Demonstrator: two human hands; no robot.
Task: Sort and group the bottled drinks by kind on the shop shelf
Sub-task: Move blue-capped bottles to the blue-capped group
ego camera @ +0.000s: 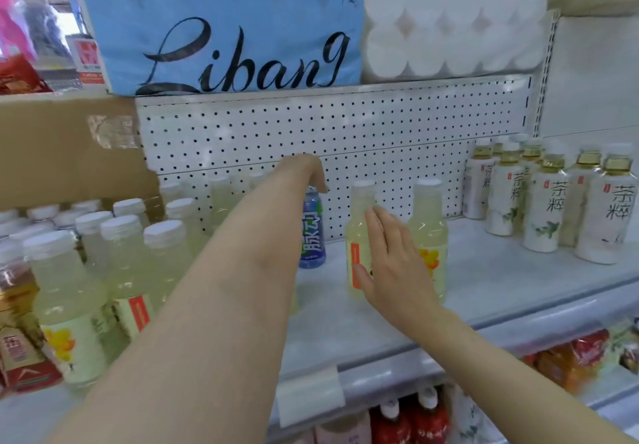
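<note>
1. Left hand (307, 170): reaches to the back of the shelf (484, 281) and is curled over the top of a blue bottle (312, 232), gripping it at the cap. The bottle stands upright against the perforated back panel (345, 125).
2. Right hand (390, 257): fingers straight and held together, palm laid flat against the front of a pale yellow bottle (358, 236). No finger curls round it.
3. A 2nd pale yellow bottle (428, 225) stands just beside the 1st, on its right, partly behind the right hand.
4. A group of matching pale yellow bottles (103, 253) with white caps fills the left part of the shelf.
5. A group of white-labelled tea bottles (549, 201) stands at the right end, well apart from the 2 yellow bottles.
6. Above the shelf: a blue tissue pack (221, 25) and a pack of white paper rolls (449, 25).
7. Left of the back panel: a cardboard box (65, 146).
</note>
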